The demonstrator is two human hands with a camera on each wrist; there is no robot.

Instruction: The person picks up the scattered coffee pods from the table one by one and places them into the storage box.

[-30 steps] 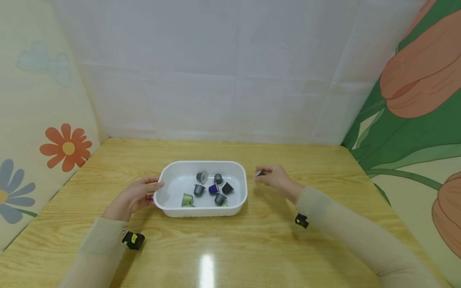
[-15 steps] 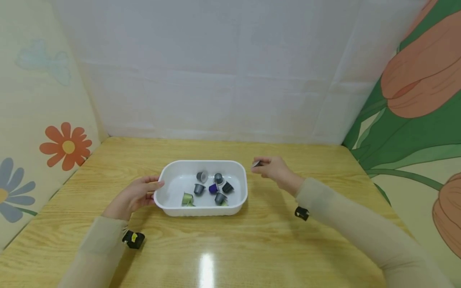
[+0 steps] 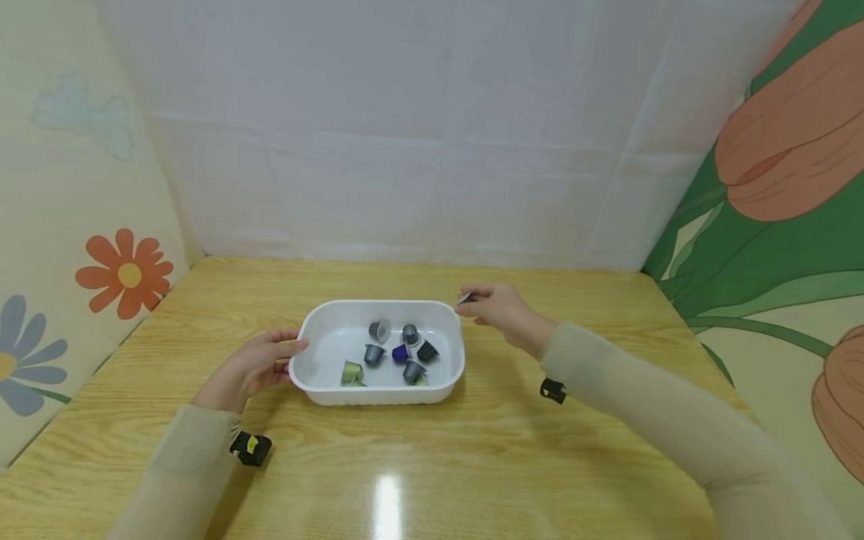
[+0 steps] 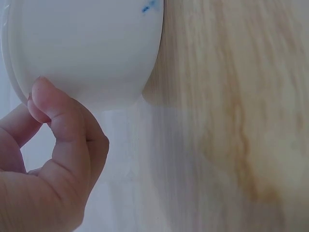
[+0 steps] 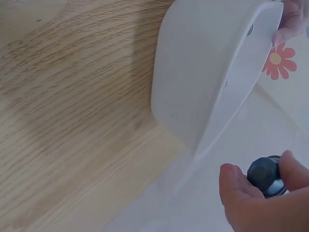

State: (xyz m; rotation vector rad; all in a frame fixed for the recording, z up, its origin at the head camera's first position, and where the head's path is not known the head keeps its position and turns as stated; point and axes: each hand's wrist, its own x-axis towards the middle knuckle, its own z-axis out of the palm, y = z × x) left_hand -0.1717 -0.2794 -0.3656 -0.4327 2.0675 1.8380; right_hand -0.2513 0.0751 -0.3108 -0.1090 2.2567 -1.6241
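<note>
My left hand (image 3: 255, 367) grips the left end of a white plastic basin (image 3: 378, 398), thumb over the rim and fingers outside. The left wrist view shows the thumb and fingers pinching the basin's rim. Beside the basin's back right corner, my right hand (image 3: 505, 309) pinches a dark grey coffee capsule (image 5: 263, 173) between thumb and fingers, raised about level with the rim. Several capsules lie scattered in the basin, among them a purple capsule (image 3: 400, 354), a black capsule (image 3: 427, 352), a green capsule (image 3: 352, 372) and a grey capsule (image 3: 374, 355).
The basin stands on a wood-grain table (image 3: 324, 480). A white sheet (image 3: 432, 150) hangs behind the table's far edge. Flower-printed panels (image 3: 763, 352) close in both sides. A small black camera (image 3: 250, 448) is strapped at the left wrist.
My right hand has moved left and away from me with the capsule, up to the basin's back right corner. The left hand and the basin have stayed put.
</note>
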